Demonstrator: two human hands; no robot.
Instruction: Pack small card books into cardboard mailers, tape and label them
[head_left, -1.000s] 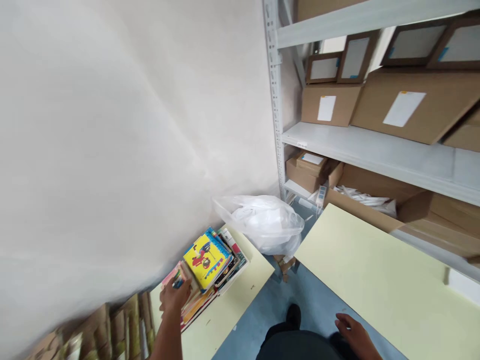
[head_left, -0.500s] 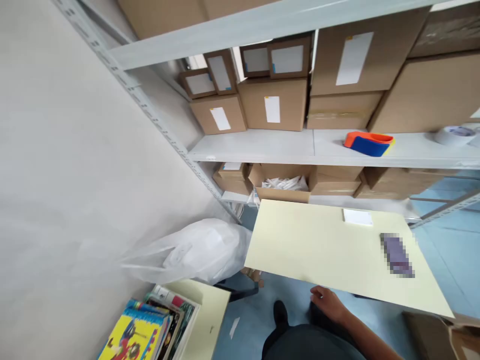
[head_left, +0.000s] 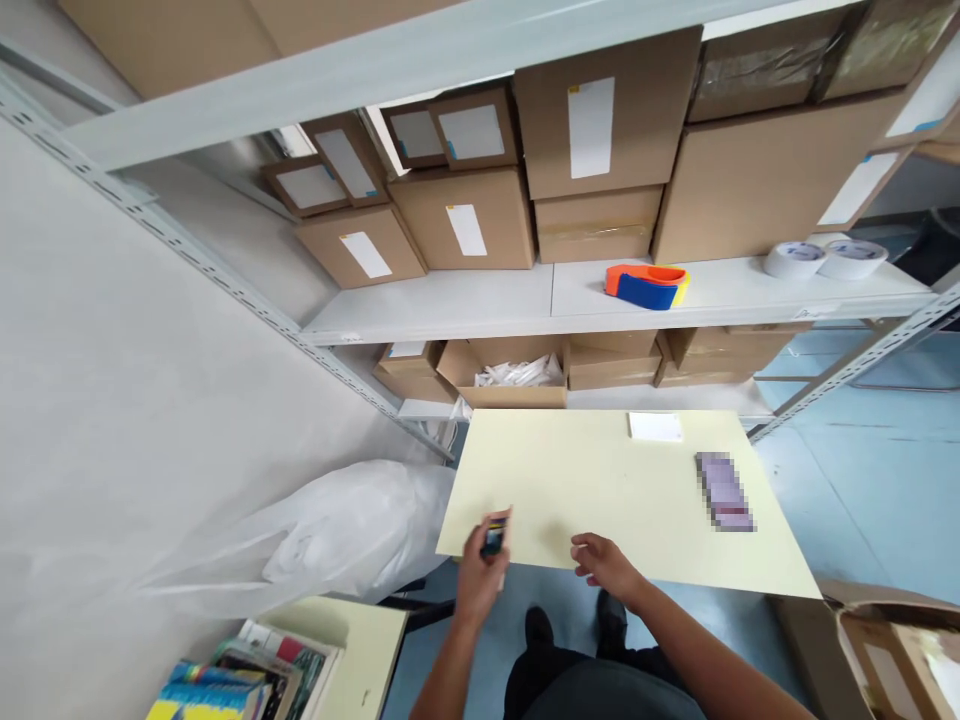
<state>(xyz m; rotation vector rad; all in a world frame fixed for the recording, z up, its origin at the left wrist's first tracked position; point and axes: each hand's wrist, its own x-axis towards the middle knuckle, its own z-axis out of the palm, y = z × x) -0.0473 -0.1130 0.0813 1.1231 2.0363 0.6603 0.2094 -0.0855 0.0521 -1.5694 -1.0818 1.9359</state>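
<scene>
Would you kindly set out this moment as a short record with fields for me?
Setting: storeroom with a metal shelf rack full of cardboard boxes
Left hand: holds a small dark item at the near edge of the pale yellow table; what the item is cannot be told
Right hand: open, fingers spread, at the table's near edge, holding nothing
On table: white pad, blurred purple object
On shelf: orange and blue tape dispenser, two tape rolls
Lower left: white plastic bag, stack of books
</scene>
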